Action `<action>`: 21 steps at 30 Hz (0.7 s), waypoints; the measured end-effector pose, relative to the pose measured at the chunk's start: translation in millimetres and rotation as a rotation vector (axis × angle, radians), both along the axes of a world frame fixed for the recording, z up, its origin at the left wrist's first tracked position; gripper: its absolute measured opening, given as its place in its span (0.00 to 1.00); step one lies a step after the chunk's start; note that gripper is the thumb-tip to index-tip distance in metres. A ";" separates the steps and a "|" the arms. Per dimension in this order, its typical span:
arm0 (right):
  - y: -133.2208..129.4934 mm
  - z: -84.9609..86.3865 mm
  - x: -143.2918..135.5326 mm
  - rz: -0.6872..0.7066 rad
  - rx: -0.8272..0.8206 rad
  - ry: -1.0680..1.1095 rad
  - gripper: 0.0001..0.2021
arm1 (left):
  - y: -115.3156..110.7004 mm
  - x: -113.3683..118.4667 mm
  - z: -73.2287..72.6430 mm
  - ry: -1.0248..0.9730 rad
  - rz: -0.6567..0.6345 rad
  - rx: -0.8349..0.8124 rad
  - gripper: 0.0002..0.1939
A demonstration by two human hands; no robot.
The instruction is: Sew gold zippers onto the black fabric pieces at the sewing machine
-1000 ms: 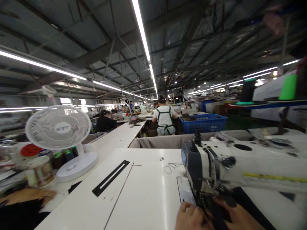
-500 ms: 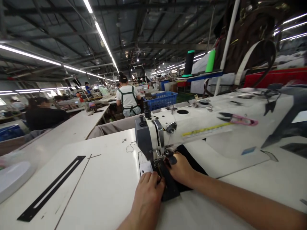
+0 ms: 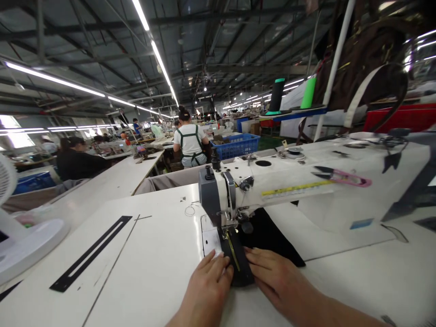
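Both hands' fingers [image 3: 221, 262] [image 3: 260, 260], barely spread, touch black fabric [image 3: 240, 275].

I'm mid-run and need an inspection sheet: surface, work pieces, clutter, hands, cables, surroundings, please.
Surface: white tabletop, dark marks.
Work pieces: dark strip with a yellowish line, partly under the sewing machine; black fabric right of it.
Clutter: slotted black template; pink-handled snips on the machine.
Hands: left hand and right hand touch the strip's opposite edges; grip unclear.
Cables: none clearly made out.
Surroundings: white fan left; thread cones, person and blue basket beyond.
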State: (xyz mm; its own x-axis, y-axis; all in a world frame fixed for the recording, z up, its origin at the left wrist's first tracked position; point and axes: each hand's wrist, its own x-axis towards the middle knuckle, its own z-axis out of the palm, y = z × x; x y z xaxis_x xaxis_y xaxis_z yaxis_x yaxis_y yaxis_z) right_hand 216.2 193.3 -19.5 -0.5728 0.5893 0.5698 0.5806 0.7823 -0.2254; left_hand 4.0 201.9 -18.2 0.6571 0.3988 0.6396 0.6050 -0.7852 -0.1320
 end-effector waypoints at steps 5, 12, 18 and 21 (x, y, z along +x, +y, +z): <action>3.6 2.6 -2.4 -0.007 -0.046 0.016 0.14 | 5.0 6.4 4.7 0.057 -0.034 0.063 0.14; 14.7 0.3 -5.9 -0.012 -0.061 0.076 0.12 | 14.7 6.2 14.1 0.091 -0.033 0.088 0.16; 29.5 -1.0 -6.2 -0.001 -0.070 0.055 0.11 | 27.3 2.9 16.5 0.122 -0.060 0.030 0.14; 33.5 -1.0 -5.6 -0.022 -0.063 0.078 0.11 | 31.0 2.4 16.6 0.117 -0.056 -0.029 0.13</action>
